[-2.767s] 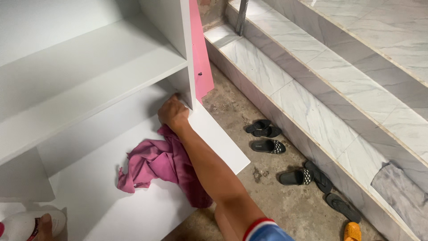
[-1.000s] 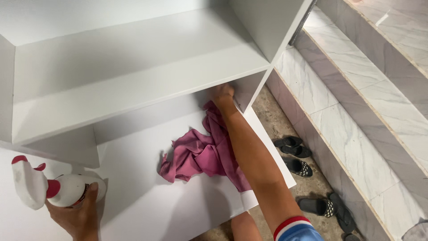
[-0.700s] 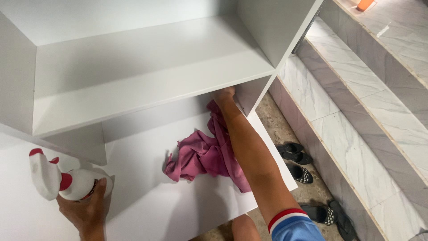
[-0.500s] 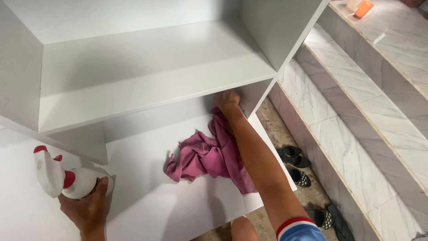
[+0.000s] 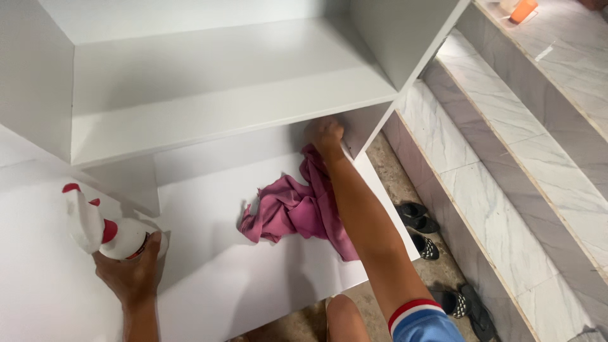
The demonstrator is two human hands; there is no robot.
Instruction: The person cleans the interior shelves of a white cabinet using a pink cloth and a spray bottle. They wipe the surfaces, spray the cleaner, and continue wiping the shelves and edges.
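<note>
While the right hand [image 5: 325,134] reaches deep under the white shelf [image 5: 234,111], its fingers are curled shut around one end of a pink cloth [image 5: 294,209], pressing it against the back corner where the lower panel meets an upright divider. From those fingers the cloth trails back toward the person and spreads in loose folds on the white lower panel [image 5: 209,266], partly tucked beneath the forearm.

Well to the left of that hand, the left hand [image 5: 130,272] rests on the same white surface with its fingers wrapped around the base of a white spray bottle [image 5: 104,228], which has a red band and a red tip on its trigger head. The bottle leans away from the fingers, its nozzle end pointing up and to the left.

All of the furniture is smooth, matt white board: an open cabinet with a wide shelf above the right hand's fingers and a deeper compartment higher still. Beyond the cabinet's right edge lies a rough concrete floor [image 5: 405,171], where several dark sandals [image 5: 418,218] sit in a loose row. Farther right rise grey-veined marble stairs [image 5: 506,158], and on an upper step stands a small orange cup [image 5: 523,10].
</note>
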